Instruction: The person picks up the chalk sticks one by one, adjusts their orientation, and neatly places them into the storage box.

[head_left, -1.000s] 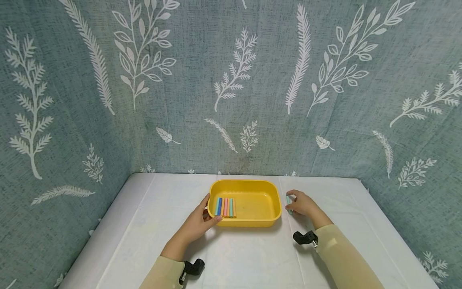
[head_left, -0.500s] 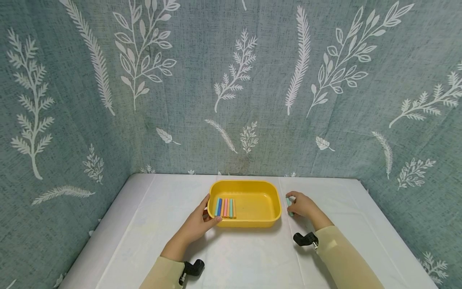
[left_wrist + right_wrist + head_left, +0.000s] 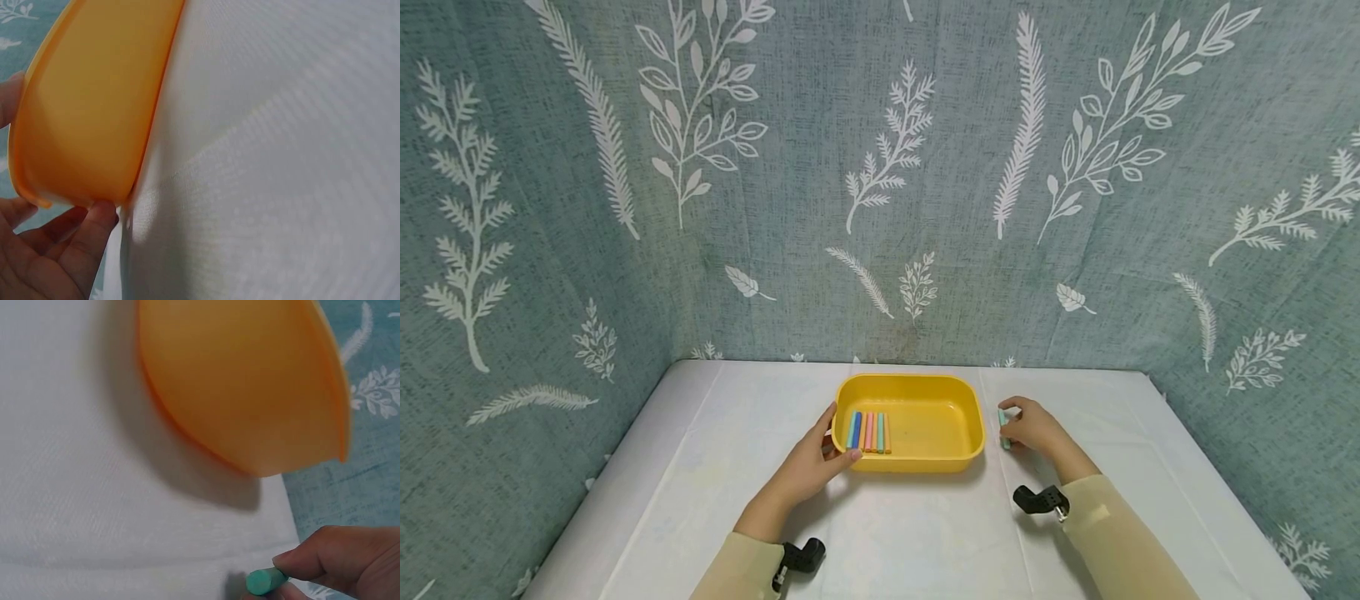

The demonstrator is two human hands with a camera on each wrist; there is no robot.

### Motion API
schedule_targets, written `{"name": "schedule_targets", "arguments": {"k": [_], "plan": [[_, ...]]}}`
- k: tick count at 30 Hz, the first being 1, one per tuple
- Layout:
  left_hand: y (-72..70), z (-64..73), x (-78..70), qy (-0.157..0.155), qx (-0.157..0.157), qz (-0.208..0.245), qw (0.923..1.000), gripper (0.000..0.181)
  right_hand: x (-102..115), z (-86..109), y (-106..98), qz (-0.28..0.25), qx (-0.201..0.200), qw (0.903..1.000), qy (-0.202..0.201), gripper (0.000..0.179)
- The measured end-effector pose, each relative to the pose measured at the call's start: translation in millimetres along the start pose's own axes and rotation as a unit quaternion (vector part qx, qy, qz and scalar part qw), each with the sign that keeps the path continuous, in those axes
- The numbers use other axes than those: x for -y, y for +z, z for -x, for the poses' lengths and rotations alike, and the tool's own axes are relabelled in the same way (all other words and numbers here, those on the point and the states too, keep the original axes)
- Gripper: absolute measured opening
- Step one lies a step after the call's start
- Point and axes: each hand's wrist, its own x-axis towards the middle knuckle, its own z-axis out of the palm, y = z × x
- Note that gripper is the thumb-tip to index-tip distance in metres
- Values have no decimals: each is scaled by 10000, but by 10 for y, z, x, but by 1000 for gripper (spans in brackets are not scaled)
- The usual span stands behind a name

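A yellow plastic tray (image 3: 925, 463) sits on the white-covered table. My left hand (image 3: 805, 468) grips its left end, thumb over the near rim and fingers along the outer wall, as the left wrist view also shows. Inside, at the left, a row of chalk sticks (image 3: 869, 432) in blue, pink, orange and green lies side by side. Just right of the tray, my right hand (image 3: 1036, 428) pinches one green chalk stick (image 3: 265, 582) between thumb and fingers, low over the cloth. In the right wrist view the chalk's round end points toward the camera.
The table's white cloth (image 3: 910, 533) has creases running across it. Behind and at both sides hangs a grey-green curtain (image 3: 962, 292) with white leaf prints. Each sleeve cuff bears a black wrist camera, one left (image 3: 803, 556) and one right (image 3: 1036, 499).
My right hand has shifted very slightly to the right with the green chalk stick. The left hand and the tray have stayed in place.
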Motion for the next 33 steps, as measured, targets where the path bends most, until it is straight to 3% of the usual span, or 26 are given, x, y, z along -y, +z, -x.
{"name": "schedule_targets", "arguments": {"k": [11, 33], "plan": [[5, -12, 13, -50, 7, -33, 10000, 97, 142, 185, -126, -667, 83, 9969, -404, 58], [-2, -4, -1, -16, 46, -115, 9999, 98, 522, 329, -129, -1722, 373, 9825, -613, 57]]}}
